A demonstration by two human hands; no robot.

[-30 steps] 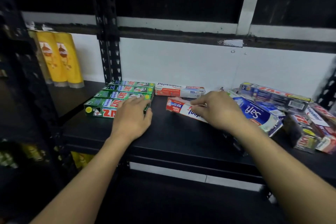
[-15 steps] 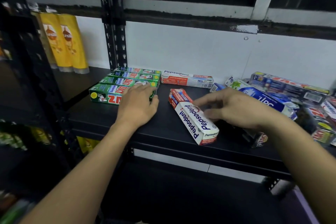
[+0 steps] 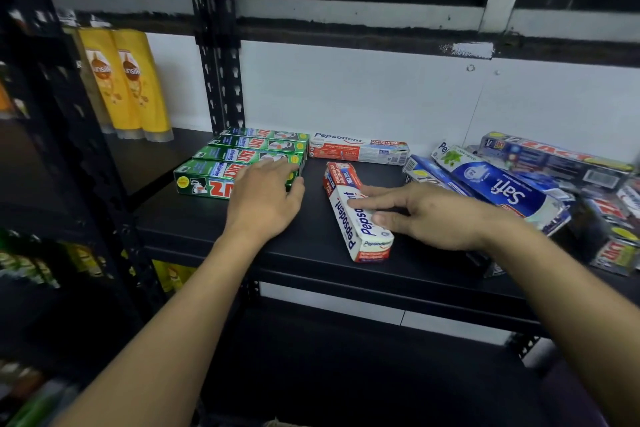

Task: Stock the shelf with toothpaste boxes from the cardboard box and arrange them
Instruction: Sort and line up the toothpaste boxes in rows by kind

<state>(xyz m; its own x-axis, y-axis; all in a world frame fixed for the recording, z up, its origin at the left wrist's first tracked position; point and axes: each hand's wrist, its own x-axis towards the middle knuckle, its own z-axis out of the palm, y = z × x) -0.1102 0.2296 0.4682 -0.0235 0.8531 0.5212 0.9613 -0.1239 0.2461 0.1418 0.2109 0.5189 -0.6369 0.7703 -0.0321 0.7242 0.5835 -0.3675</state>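
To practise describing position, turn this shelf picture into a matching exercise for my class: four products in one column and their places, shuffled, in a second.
Column A
1. green Zact boxes
2. yellow Sunsilk bottles
3. blue Safi box
4. front Pepsodent box

Column B
a. standing in the bay left of the black upright
b. under the fingers of the right hand
c. in a tidy row, with the left hand resting on the nearest one
d. on the jumbled pile at the right

Pairs: 1-c, 2-a, 3-d, 4-b
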